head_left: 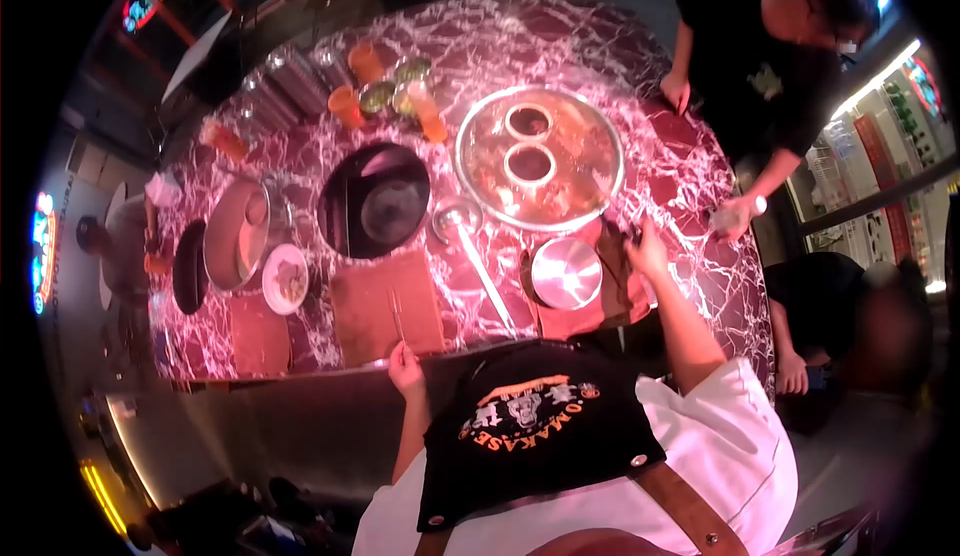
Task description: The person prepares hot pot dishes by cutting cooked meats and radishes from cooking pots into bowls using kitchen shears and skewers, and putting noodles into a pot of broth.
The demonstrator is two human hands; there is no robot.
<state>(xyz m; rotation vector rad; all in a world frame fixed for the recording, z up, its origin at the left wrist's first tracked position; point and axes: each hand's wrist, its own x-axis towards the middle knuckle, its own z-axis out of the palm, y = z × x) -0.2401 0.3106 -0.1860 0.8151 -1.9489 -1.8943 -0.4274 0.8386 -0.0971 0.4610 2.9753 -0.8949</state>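
Observation:
My left hand is closed on the lower end of a slim metal fork, whose prongs point away over a brown cloth. At the right, my right hand has its fingers closed by a small dark object that I cannot make out. Just left of that hand, a shiny round metal bowl rests on brown cloth. A long-handled ladle lies between my hands. Beyond them stands a large round pan of brown food with two dark sauce cups in it.
A black pot, a steel pot and a white plate stand at left on the marble table. Orange cups and metal containers are at the back. Another person leans in at right.

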